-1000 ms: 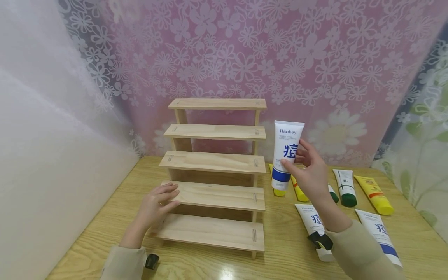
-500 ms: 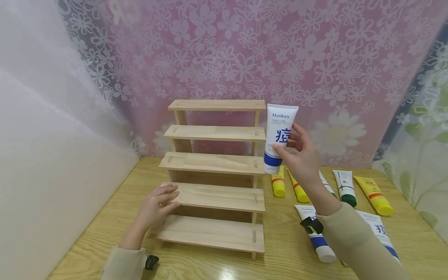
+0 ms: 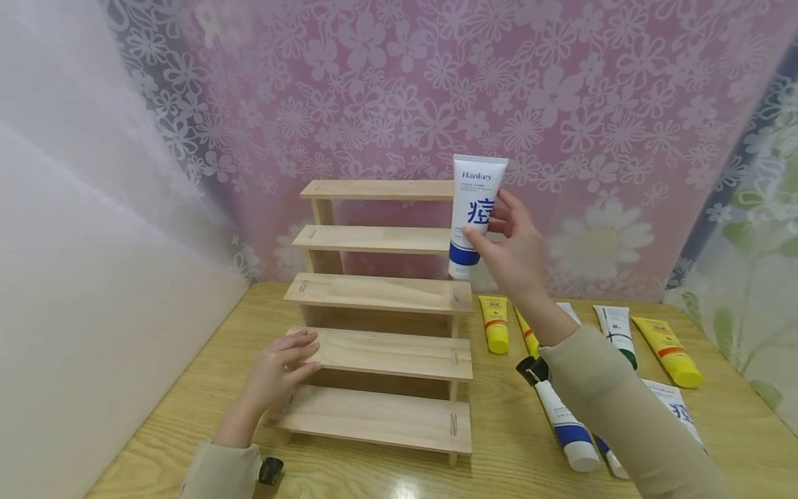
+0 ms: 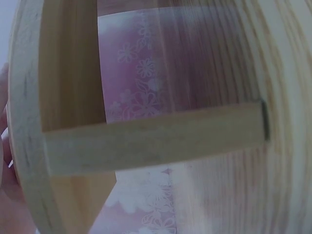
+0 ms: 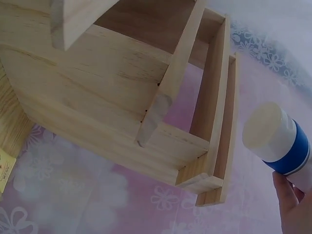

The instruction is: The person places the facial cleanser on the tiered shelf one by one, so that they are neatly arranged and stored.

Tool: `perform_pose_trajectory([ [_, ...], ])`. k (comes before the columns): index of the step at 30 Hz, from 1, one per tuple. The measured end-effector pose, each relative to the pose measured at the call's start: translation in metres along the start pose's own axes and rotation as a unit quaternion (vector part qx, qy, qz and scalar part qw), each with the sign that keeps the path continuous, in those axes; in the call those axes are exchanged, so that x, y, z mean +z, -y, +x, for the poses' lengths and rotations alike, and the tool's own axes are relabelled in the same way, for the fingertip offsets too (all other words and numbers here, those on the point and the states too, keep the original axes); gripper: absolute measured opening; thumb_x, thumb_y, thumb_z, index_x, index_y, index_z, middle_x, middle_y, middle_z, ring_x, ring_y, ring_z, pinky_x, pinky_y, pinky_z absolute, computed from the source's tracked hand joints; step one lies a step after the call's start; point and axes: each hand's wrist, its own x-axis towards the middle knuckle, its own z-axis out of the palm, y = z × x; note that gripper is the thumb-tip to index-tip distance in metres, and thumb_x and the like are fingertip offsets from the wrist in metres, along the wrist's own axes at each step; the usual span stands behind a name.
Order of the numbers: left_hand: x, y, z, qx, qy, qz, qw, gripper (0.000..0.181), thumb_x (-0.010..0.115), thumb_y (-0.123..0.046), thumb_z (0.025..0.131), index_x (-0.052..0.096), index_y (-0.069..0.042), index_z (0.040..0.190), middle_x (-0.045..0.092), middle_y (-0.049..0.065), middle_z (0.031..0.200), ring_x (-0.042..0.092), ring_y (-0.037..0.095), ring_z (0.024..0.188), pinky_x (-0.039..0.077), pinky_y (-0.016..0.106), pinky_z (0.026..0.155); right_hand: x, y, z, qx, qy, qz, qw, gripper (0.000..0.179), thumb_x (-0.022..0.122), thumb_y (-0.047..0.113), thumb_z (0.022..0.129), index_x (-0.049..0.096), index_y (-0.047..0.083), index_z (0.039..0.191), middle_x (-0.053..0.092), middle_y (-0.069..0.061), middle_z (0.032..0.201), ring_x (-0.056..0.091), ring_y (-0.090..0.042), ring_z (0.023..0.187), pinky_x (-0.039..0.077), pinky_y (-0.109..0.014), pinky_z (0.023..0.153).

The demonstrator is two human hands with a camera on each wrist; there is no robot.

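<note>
My right hand (image 3: 514, 249) pinches a white Hankey tube (image 3: 474, 215) with a blue band between thumb and fingers, cap down. It is held up in the air, overlapping the right ends of the two top shelves in the head view. The tube's white cap (image 5: 265, 127) points toward the stand in the right wrist view. Several stepped boards make up the wooden display stand (image 3: 386, 350). My left hand (image 3: 277, 367) rests on the left end of its second-lowest shelf, fingers on top and thumb by the front edge. Only part of that hand shows beside the wood in the left wrist view.
Right of the stand lie yellow tubes (image 3: 495, 326), a white and green tube (image 3: 616, 329) and more white and blue tubes (image 3: 573, 440), some partly behind the right arm. A pink flowered curtain (image 3: 399, 90) hangs behind the wooden table (image 3: 181, 416).
The right hand has carried the white tube up and to the left, from beside the stand to over its upper right end. The left hand has stayed in place.
</note>
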Motion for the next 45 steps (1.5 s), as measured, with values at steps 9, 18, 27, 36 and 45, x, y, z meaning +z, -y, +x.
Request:
perform_pose_trajectory([
  [9, -0.002, -0.001, 0.000, -0.001, -0.001, 0.007, 1.0000, 0.036, 0.078, -0.011, 0.062, 0.068, 0.000, 0.095, 0.063, 0.009, 0.105, 0.054, 0.028, 0.104, 0.044, 0.043, 0.085, 0.019, 0.006, 0.014, -0.003, 0.005, 0.021, 0.9998, 0.062, 0.069, 0.019, 0.078, 0.038, 0.018, 0.132, 0.054, -0.005, 0.119, 0.056, -0.018, 0.093, 0.052, -0.036, 0.075],
  [18, -0.002, -0.002, 0.000, 0.009, -0.006, 0.000, 0.9999, 0.034, 0.077, -0.012, 0.064, 0.068, 0.001, 0.094, 0.063, 0.010, 0.103, 0.054, 0.030, 0.102, 0.044, 0.043, 0.085, 0.033, 0.011, 0.030, -0.002, -0.003, 0.025, 0.9997, 0.061, 0.068, 0.020, 0.079, 0.037, 0.017, 0.132, 0.054, -0.005, 0.117, 0.056, -0.016, 0.093, 0.050, -0.032, 0.079],
  [27, -0.001, 0.001, 0.002, 0.021, -0.012, -0.005, 0.9997, 0.034, 0.078, -0.011, 0.062, 0.068, 0.002, 0.092, 0.063, 0.011, 0.103, 0.055, 0.031, 0.101, 0.045, 0.045, 0.084, 0.051, 0.013, 0.043, -0.035, -0.018, 0.029, 0.9988, 0.058, 0.068, 0.015, 0.078, 0.040, 0.013, 0.129, 0.056, -0.009, 0.111, 0.057, -0.017, 0.088, 0.051, -0.026, 0.075],
  [36, 0.000, 0.002, 0.002, 0.016, -0.007, -0.001, 0.9998, 0.034, 0.078, -0.012, 0.063, 0.068, 0.001, 0.093, 0.063, 0.011, 0.103, 0.055, 0.030, 0.102, 0.045, 0.045, 0.084, 0.061, 0.012, 0.055, -0.054, -0.041, 0.041, 0.9969, 0.057, 0.068, 0.015, 0.079, 0.040, 0.012, 0.129, 0.058, -0.010, 0.108, 0.059, -0.019, 0.089, 0.052, -0.027, 0.074],
  [45, 0.002, 0.003, 0.000, 0.039, -0.021, -0.007, 0.9990, 0.034, 0.078, -0.011, 0.062, 0.068, 0.003, 0.092, 0.063, 0.012, 0.101, 0.056, 0.031, 0.099, 0.047, 0.045, 0.081, 0.066, 0.012, 0.069, -0.063, -0.057, 0.053, 0.9950, 0.056, 0.066, 0.016, 0.080, 0.038, 0.013, 0.129, 0.057, -0.007, 0.110, 0.058, -0.013, 0.090, 0.051, -0.024, 0.073],
])
